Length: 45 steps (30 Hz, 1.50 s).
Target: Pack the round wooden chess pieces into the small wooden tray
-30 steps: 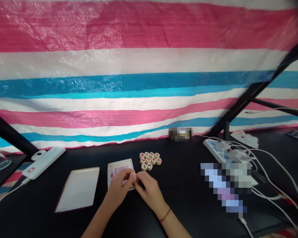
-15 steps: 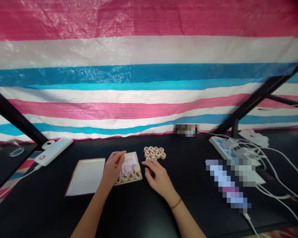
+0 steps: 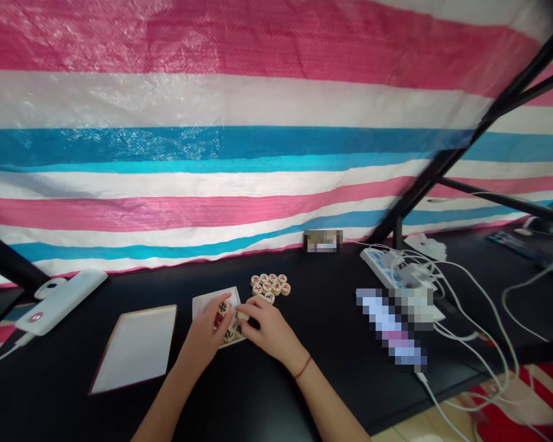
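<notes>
Head view: I'm seeing the left hand [image 3: 203, 334] clamping a xiangqi piece [image 3: 223, 308] over the white tray [image 3: 201, 305], the right hand [image 3: 270, 328] reaching in, its grip unclear, and other xiangqi pieces [image 3: 269, 287] sitting just beyond on the black bench [image 3: 313, 374].

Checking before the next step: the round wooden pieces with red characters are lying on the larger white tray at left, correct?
No: the round wooden pieces with red characters lie on the black tabletop, beside the small white tray, not on the larger white tray. The head view shows this.
</notes>
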Available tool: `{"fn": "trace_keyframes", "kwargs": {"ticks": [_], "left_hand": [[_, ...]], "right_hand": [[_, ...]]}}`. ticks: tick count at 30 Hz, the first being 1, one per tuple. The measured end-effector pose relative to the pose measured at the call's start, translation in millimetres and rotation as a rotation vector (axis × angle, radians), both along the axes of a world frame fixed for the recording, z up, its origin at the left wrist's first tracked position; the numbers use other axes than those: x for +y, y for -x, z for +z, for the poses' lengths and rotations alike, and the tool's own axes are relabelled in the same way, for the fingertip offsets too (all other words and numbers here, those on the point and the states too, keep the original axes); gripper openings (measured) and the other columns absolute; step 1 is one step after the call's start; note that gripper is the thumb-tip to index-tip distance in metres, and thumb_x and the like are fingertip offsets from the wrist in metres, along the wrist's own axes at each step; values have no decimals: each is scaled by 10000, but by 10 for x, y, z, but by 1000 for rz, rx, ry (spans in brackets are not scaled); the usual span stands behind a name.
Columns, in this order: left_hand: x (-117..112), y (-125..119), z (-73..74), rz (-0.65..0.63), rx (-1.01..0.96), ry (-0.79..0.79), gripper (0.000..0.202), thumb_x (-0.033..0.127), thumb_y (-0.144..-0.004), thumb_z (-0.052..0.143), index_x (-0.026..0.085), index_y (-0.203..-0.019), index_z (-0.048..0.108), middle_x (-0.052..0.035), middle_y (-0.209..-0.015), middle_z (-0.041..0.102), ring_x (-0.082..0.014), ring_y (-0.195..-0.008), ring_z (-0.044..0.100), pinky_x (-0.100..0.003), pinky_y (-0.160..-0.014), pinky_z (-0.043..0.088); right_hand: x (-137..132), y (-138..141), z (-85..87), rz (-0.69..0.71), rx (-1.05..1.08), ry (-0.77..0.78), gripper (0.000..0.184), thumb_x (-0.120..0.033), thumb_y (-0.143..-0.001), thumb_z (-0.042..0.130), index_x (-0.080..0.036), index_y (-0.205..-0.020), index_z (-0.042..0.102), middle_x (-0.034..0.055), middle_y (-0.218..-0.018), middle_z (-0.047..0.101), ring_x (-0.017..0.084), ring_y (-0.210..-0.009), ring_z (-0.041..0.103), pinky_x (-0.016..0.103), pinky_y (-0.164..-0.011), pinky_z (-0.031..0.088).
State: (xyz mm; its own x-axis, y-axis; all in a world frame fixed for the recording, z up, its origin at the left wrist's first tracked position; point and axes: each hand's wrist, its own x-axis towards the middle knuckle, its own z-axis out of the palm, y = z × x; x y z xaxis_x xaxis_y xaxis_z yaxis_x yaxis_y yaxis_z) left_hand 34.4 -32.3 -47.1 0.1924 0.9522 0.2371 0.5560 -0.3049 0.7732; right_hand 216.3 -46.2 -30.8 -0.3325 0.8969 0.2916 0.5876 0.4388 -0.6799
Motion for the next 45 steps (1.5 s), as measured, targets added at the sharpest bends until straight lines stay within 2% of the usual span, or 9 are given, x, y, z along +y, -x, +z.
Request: {"fn": "trace_keyframes", "kwargs": {"ticks": [6, 9, 12, 15, 22, 28, 33, 40, 45], "left_hand": [[-42, -26, 53, 5, 93, 33, 392, 455, -884, 484, 211, -1173, 586, -19, -780, 662, -183, -657, 608, -333, -696, 509], [-43, -19, 70, -12, 116, 40, 365, 443, -895, 473, 218, -1156, 595, -18, -791, 657, -184, -670, 599, -340, -719, 504], [-48, -20, 84, -36, 128, 28, 338, 413, -897, 471, 229, -1149, 601, -28, -875, 675, -182, -705, 601, -340, -750, 502], [-52, -31, 87, -39, 132, 11, 334, 400, -891, 473, 234, -1149, 602, -26, -893, 677, -175, -702, 598, -330, -749, 505], [-48, -58, 37, -22, 111, 34, 280, 396, -837, 559, 225, -1053, 610, 5, -746, 636, -178, -659, 603, -318, -694, 511], [-62, -94, -4, -77, 72, 28, 206, 354, -834, 589, 229, -994, 623, -17, -856, 672, -172, -694, 609, -302, -690, 508], [-116, -164, 8, -112, 95, 46, 192, 281, -826, 603, 231, -1008, 638, -20, -823, 681, -186, -707, 629, -312, -696, 527], [-197, -260, -39, -216, 49, -158, 341, 106, -830, 524, 248, -1127, 611, -49, -1046, 699, -203, -948, 663, -345, -845, 544], [-181, -241, -65, -182, 128, -206, 412, 157, -863, 529, 248, -1264, 553, -70, -1017, 696, -221, -920, 659, -378, -838, 543]], "right_hand": [[-118, -257, -132, -159, 374, 39, 244, -274, -936, 468, -227, -1060, 672, 61, -1014, 639, 168, -886, 610, 277, -774, 490], [-138, -413, -292, -368, 466, 40, 222, -366, -878, 561, -191, -986, 644, 46, -850, 644, 157, -693, 589, 250, -603, 469], [-151, -544, -443, -570, 446, 11, 250, -425, -829, 602, -184, -892, 617, -3, -673, 571, 140, -573, 517, 246, -540, 429], [-170, -619, -539, -659, 294, -36, 241, -428, -807, 605, -190, -842, 626, -3, -665, 567, 151, -595, 521, 264, -588, 441], [-142, -570, -575, -558, 42, -107, 199, -371, -866, 551, -203, -901, 651, 72, -873, 675, 218, -764, 586, 342, -724, 488], [-59, -562, -565, -559, -32, -142, 229, -374, -915, 515, -191, -903, 652, 86, -896, 692, 236, -789, 583, 373, -743, 479], [-159, -372, -386, -542, 113, -186, 190, -327, -904, 523, -188, -914, 652, 86, -921, 681, 218, -822, 601, 352, -765, 488], [-309, 115, -96, -328, 267, 8, 209, -273, -788, 635, -200, -984, 632, 10, -782, 664, 157, -685, 608, 261, -671, 510], [-225, 52, -53, -308, 252, -57, 229, -239, -801, 580, -199, -1016, 647, 20, -803, 676, 156, -697, 621, 263, -683, 525]]}}
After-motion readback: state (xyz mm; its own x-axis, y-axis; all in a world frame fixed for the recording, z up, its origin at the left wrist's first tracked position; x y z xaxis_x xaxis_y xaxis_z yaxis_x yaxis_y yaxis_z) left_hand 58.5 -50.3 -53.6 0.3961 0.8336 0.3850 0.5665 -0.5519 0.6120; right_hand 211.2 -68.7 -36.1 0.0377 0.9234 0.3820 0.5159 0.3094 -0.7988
